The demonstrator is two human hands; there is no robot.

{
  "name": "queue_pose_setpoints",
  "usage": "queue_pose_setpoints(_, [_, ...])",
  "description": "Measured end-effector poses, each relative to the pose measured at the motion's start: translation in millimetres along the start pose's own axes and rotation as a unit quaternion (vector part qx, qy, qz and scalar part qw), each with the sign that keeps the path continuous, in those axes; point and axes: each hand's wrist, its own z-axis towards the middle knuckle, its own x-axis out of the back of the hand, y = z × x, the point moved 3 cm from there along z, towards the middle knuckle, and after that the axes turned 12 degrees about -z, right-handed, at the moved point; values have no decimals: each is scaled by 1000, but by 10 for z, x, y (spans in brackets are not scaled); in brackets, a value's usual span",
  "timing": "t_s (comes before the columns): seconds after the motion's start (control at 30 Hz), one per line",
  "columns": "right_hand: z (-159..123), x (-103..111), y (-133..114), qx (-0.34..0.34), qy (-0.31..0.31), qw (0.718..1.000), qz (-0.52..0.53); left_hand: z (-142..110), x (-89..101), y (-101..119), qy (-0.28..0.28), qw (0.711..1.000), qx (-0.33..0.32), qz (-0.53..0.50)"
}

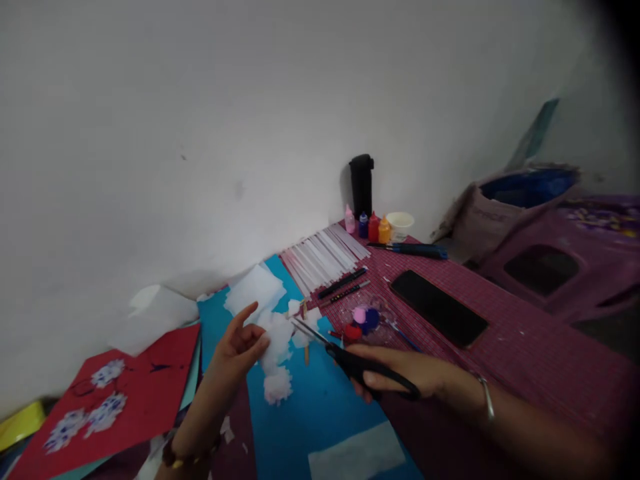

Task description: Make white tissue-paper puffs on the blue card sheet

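My right hand (pixel 387 373) grips a pair of black-handled scissors (pixel 345 357), its blades pointing left over the paper pieces and slightly parted. To their left, my left hand (pixel 245 343) hovers with the index finger raised and apart from the thumb; I see nothing held in it. Behind its fingertips lie white paper pieces (pixel 277 333) with ragged edges. Nearer to me is a small scalloped white paper cutout (pixel 277 385). Under these pieces spreads a blue sheet (pixel 295 413), with a pale paper rectangle (pixel 357 453) at its near end.
White paper strips (pixel 325 257) lie in a row at the back. Paint bottles (pixel 373 228) and a black cylindrical case (pixel 361 185) stand behind. A paint palette (pixel 367 317), phone (pixel 439 307) and pens (pixel 343 283) are right of centre. Red paper with flowers (pixel 125 407) lies left.
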Motion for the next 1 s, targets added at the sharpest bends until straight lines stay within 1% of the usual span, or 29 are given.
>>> queue_pose_setpoints(0.1, [100,-48,-43,-21,-31,999,-24,29,142,19,23,999,-32,3])
queue_pose_setpoints(0.2, [286,-86,-77,-48,-38,997,-45,78,212,-24,39,998,-40,0])
queue_pose_setpoints(0.27, [433,-111,-92,-55,-34,997,-48,121,235,-73,46,998,-34,-1])
queue_pose_setpoints(0.37, [634,-148,-94,-58,-16,998,-25,187,267,-138,54,998,-26,-7])
queue_pose_setpoints(0.47, [773,-182,-82,-61,8,998,1,234,302,-168,55,998,-18,-26])
queue_pose_setpoints(0.6, [861,-213,-95,-69,31,997,23,270,346,-192,61,997,-9,-50])
queue_pose_setpoints(0.83, [927,-221,-141,-78,55,995,29,390,407,-290,64,994,-16,-85])
queue_pose_setpoints(0.87, [942,-218,-127,-78,64,994,34,402,418,-299,69,993,-10,-96])
queue_pose_setpoints(0.93, [975,-208,-82,-75,83,993,45,402,444,-329,80,987,27,-138])
queue_pose_setpoints(1.0, [1005,-194,-24,-71,96,991,54,364,464,-386,66,974,98,-192])
